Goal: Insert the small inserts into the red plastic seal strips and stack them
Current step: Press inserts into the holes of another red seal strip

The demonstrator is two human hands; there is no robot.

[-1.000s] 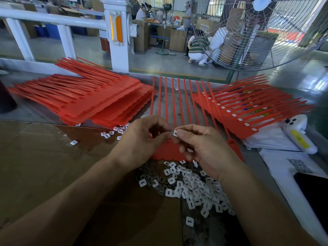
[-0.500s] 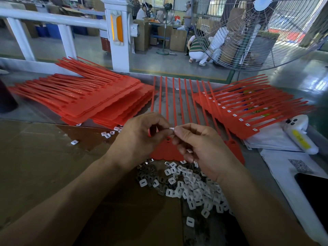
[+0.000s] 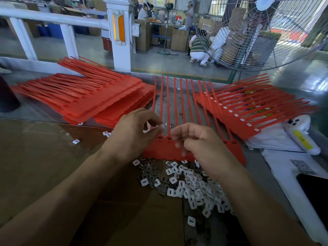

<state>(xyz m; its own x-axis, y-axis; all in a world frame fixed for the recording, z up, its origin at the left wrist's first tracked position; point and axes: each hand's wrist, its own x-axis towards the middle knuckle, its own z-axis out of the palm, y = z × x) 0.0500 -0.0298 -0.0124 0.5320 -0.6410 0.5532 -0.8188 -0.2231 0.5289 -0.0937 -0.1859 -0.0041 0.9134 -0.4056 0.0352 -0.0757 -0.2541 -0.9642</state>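
Observation:
A red seal strip sheet (image 3: 165,150) lies in the middle of the table, its thin tails pointing away from me. My left hand (image 3: 134,134) hovers over the sheet's left heads and pinches a small white insert (image 3: 160,126) between thumb and forefinger; it is blurred. My right hand (image 3: 202,146) sits over the sheet's right half with fingers curled, and a pale blur that looks like inserts shows inside them. A pile of white inserts (image 3: 191,185) lies just in front of the sheet. One stack of red strips (image 3: 85,102) lies at the left; another stack (image 3: 248,112), with inserts fitted, at the right.
Brown cardboard (image 3: 53,166) covers the near left table. A white handheld device (image 3: 301,137), a QR-code paper (image 3: 301,166) and a dark phone (image 3: 316,190) lie at the right. A white railing post (image 3: 120,32) and a large fan (image 3: 257,32) stand behind. Loose inserts (image 3: 76,141) are scattered left.
My hands, which met fingertip to fingertip on one insert, have drawn apart. The left hand has kept the insert and moved it over the sheet's left heads.

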